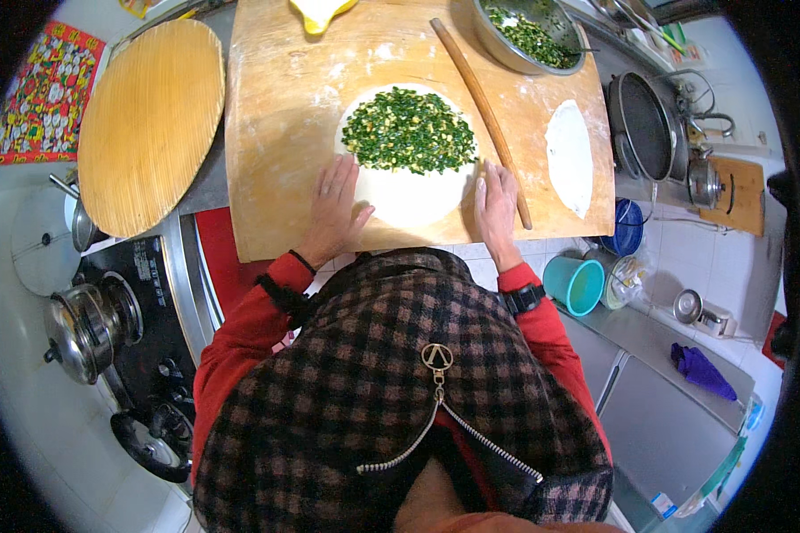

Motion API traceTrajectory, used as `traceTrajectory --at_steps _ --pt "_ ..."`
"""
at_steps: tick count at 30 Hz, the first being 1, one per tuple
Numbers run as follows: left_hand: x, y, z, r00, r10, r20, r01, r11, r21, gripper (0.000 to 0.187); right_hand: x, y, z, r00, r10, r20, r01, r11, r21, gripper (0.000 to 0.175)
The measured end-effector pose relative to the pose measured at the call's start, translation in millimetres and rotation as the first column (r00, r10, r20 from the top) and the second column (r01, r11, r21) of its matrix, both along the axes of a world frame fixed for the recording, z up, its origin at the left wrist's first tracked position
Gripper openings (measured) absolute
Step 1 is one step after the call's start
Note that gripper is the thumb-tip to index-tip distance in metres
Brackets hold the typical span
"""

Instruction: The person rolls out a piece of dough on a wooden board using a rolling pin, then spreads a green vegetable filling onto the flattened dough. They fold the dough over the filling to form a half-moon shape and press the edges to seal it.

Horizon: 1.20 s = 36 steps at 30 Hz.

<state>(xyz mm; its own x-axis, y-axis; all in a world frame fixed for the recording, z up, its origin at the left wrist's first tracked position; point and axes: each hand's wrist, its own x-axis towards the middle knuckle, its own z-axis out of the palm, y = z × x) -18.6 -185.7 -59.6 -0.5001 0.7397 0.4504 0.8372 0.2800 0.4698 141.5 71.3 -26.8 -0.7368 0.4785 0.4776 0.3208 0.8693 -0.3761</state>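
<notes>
A thin round sheet of dough (410,200) lies on the floured wooden board (280,120). Chopped greens with small yellow bits (410,133) cover its far part; the near part is bare. My left hand (335,210) rests flat at the dough's left edge, thumb apart from the fingers. At the right edge is my right hand (497,203), fingertips by the rim; whether it pinches the dough cannot be told. A wooden rolling pin (483,113) lies slantwise just right of the dough. Farther right sits a white, half-moon-shaped folded dough piece (570,160).
A metal bowl (540,63) of chopped greens stands at the board's far right. A yellow-and-white container (320,13) is at the far edge. Left are an oval straw-like lid (153,126) and a steel pot (80,333); right, a black pan (643,126) and a teal bucket (575,286).
</notes>
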Motion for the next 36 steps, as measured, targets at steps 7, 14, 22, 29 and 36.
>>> traceTrajectory --at_steps 7,14,22,29,36 --pt "9 0 9 0.954 -0.300 -0.015 0.300 0.954 -0.005 0.040 -28 8 5 0.987 0.056 0.148 -0.036 0.990 -0.138 0.046" --pt "13 2 12 0.954 -0.300 -0.010 0.300 0.954 -0.009 0.036 -74 31 19 0.977 0.052 0.206 -0.044 0.998 -0.041 0.046" --pt "17 5 16 0.945 -0.326 -0.032 0.326 0.945 -0.005 0.026 -61 38 29 0.993 0.057 0.103 -0.045 0.992 -0.120 0.035" --pt "10 19 6 0.906 -0.401 -0.133 0.401 0.916 -0.026 0.014 -29 36 20 0.983 0.039 0.181 -0.014 0.990 -0.139 0.039" --pt "10 21 14 0.894 -0.427 -0.139 0.423 0.904 -0.061 0.014 -22 28 10 0.972 0.044 0.233 0.001 0.982 -0.191 0.047"
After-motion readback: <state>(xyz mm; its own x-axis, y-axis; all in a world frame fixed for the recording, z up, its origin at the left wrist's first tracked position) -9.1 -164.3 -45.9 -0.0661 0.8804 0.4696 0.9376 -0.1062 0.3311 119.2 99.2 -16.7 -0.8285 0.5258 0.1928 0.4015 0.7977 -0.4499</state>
